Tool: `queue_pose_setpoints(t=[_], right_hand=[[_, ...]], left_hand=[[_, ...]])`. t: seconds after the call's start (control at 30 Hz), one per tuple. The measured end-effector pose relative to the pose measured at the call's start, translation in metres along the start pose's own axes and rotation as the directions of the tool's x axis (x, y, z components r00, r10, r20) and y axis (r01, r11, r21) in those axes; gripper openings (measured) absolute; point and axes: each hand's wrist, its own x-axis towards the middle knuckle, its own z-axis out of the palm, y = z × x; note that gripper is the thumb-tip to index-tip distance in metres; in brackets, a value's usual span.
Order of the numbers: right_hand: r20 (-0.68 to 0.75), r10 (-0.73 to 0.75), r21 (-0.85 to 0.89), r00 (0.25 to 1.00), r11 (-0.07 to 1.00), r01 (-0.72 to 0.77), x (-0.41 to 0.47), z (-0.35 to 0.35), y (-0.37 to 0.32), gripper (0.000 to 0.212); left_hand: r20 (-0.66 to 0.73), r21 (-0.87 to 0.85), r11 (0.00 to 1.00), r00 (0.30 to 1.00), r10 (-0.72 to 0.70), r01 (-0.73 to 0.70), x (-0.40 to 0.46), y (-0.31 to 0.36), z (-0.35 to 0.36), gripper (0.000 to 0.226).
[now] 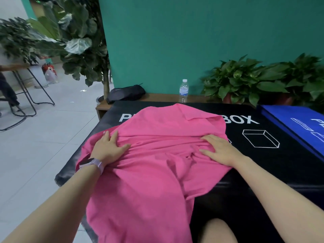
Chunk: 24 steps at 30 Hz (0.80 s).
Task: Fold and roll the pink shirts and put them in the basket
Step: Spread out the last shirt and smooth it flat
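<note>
On the pink shirt (149,155), both hands press flat (fingers spread).

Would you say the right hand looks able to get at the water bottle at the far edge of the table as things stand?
Probably yes, with a stretch. The right hand lies flat on the pink shirt, holding nothing, and only shirt and black mat lie between it and the water bottle. The bottle stands well beyond it, though.

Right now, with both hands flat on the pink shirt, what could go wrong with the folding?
1. The pink cotton shirt hangs over the near edge of the black printed mat; it may slide off once the left hand and right hand lift.
2. Wrinkles are bunched between the hands, so a fold now would probably trap creases.
3. No basket is visible, so the drop-off place is unclear.
</note>
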Motion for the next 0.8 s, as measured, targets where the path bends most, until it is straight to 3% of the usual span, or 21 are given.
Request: queue_pose_setpoints(t=[0.1, 0.23, 0.33, 0.4, 0.53, 0.67, 0.8], right_hand=[[-0.158, -0.114, -0.057, 0.981, 0.993, 0.106, -0.021, -0.004, -0.003, 0.055], [-0.246, 0.053, -0.195, 0.968, 0.975, -0.103, -0.004, -0.023, -0.022, 0.072], [-0.269, 0.127, -0.117, 0.955, 0.98, -0.163, 0.027, -0.022, -0.051, 0.046], [-0.224, 0.143, -0.053, 0.964, 0.986, -0.159, 0.043, -0.01, -0.071, 0.035], [0.002, 0.122, 0.047, 0.992, 0.991, -0.122, 0.054, 0.017, -0.086, 0.066], [0.057, 0.256, 0.029, 0.965, 0.966, -0.258, 0.05, 0.025, -0.067, 0.094], [0.081, 0.42, -0.015, 0.904, 0.908, -0.42, 0.043, 0.016, -0.041, 0.103]], left_hand=[[-0.074, 0.08, 0.997, 0.997, 0.021, -0.015, -0.041, 0.013, 0.012, 0.091], [0.012, 0.159, 0.985, 0.998, 0.064, -0.066, -0.076, 0.046, 0.017, 0.07], [0.118, 0.196, 0.976, 0.99, 0.071, -0.093, -0.085, 0.076, 0.018, 0.064], [0.185, 0.189, 0.971, 0.976, 0.112, -0.147, -0.091, 0.094, 0.019, 0.064], [0.196, 0.061, 0.959, 0.946, 0.259, -0.275, -0.091, 0.109, 0.018, 0.084], [0.158, -0.124, 0.991, 0.986, 0.062, -0.042, -0.066, 0.092, 0.009, 0.124], [0.077, -0.172, 0.976, 0.989, -0.124, 0.136, -0.033, 0.066, 0.005, 0.117]])
